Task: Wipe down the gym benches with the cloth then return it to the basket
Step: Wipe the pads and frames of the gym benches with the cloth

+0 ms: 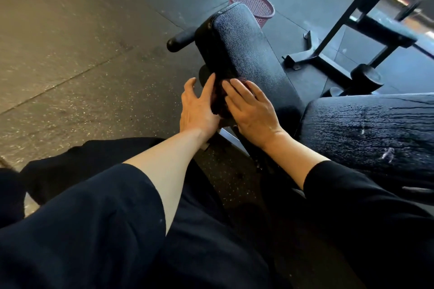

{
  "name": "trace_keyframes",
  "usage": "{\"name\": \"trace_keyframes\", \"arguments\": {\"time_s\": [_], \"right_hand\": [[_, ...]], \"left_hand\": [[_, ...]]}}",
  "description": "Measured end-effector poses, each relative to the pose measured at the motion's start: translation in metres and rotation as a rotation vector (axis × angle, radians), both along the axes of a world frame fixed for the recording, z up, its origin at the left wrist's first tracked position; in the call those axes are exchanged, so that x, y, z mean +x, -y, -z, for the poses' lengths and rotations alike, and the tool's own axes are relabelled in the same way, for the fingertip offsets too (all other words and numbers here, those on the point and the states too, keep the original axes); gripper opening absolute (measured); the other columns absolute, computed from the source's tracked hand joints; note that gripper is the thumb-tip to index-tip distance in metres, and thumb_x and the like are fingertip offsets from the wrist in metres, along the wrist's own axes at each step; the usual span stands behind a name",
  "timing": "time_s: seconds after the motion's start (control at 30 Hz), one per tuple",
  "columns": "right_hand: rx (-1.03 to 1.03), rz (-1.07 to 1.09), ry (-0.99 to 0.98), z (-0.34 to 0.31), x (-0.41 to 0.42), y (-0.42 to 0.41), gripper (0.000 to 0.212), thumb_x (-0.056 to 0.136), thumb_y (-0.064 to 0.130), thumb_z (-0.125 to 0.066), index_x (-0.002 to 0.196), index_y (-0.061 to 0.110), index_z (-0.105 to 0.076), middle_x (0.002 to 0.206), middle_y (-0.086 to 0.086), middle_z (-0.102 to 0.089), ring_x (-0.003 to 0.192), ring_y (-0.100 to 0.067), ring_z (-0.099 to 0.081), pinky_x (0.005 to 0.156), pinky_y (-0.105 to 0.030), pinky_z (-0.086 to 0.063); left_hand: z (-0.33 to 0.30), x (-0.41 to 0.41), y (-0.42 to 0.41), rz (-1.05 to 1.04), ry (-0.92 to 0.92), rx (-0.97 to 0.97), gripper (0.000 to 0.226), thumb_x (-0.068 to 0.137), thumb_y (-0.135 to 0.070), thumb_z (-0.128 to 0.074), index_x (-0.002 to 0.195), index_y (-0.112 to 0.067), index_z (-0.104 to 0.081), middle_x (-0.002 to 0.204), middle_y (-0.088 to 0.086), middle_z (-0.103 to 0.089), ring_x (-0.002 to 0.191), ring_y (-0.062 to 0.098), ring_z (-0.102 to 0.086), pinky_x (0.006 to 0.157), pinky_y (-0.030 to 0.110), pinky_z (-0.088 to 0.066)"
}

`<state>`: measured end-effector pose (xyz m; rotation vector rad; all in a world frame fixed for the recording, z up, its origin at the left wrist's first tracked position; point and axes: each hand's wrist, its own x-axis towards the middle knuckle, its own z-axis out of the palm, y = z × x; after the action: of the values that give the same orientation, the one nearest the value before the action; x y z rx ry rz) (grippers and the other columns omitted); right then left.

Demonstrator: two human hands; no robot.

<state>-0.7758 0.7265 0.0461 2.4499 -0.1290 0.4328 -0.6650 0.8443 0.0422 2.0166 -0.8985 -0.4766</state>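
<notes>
A black padded bench pad (244, 47) stretches away from me at the centre. A dark maroon cloth (220, 101) lies over its near left edge. My right hand (251, 108) presses flat on the cloth from the top, fingers straight. My left hand (199, 105) rests against the cloth on the pad's left side, fingers extended. A second black pad (371, 129), with a cracked and glossy surface, sits at the right. A pink mesh basket (256, 7) stands on the floor behind the far end of the centre pad.
A black foam roller (180, 38) sticks out to the left of the pad. A dark metal machine frame (347, 37) stands on the rubber floor at the upper right. My dark sleeves and trousers fill the lower part of the view.
</notes>
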Motion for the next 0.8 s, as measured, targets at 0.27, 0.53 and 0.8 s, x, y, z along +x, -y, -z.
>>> {"name": "trace_keyframes", "arguments": {"time_s": [0.27, 0.53, 0.8], "right_hand": [[0.118, 0.007, -0.08, 0.033, -0.062, -0.027, 0.031, 0.09, 0.006, -0.043, 0.106, 0.003, -0.069, 0.124, -0.013, -0.064, 0.116, -0.029, -0.058, 0.102, -0.039, -0.035], [0.124, 0.084, -0.06, 0.026, -0.047, -0.007, 0.039, 0.1, 0.016, -0.032, 0.122, 0.004, -0.062, 0.152, -0.009, -0.039, 0.142, -0.029, -0.033, 0.113, -0.046, -0.033], [0.219, 0.197, -0.125, 0.091, -0.163, -0.031, 0.033, 0.09, 0.0, -0.063, 0.123, -0.002, -0.061, 0.146, -0.012, -0.047, 0.137, -0.027, -0.041, 0.111, -0.044, -0.036]], "left_hand": [[0.007, -0.008, -0.003, 0.146, 0.045, 0.144, 0.087, 0.083, -0.01, -0.062, 0.151, -0.04, -0.017, 0.153, 0.005, -0.007, 0.141, 0.025, -0.017, 0.104, 0.043, -0.039], [0.014, -0.014, 0.0, 0.193, 0.161, 0.15, 0.085, 0.088, -0.022, -0.064, 0.152, -0.037, -0.01, 0.151, 0.004, -0.012, 0.137, 0.025, -0.021, 0.103, 0.044, -0.039], [0.031, -0.03, 0.001, 0.307, 0.309, 0.212, 0.09, 0.08, -0.014, -0.068, 0.151, -0.03, -0.016, 0.141, 0.006, -0.022, 0.129, 0.028, -0.031, 0.097, 0.043, -0.045]]}}
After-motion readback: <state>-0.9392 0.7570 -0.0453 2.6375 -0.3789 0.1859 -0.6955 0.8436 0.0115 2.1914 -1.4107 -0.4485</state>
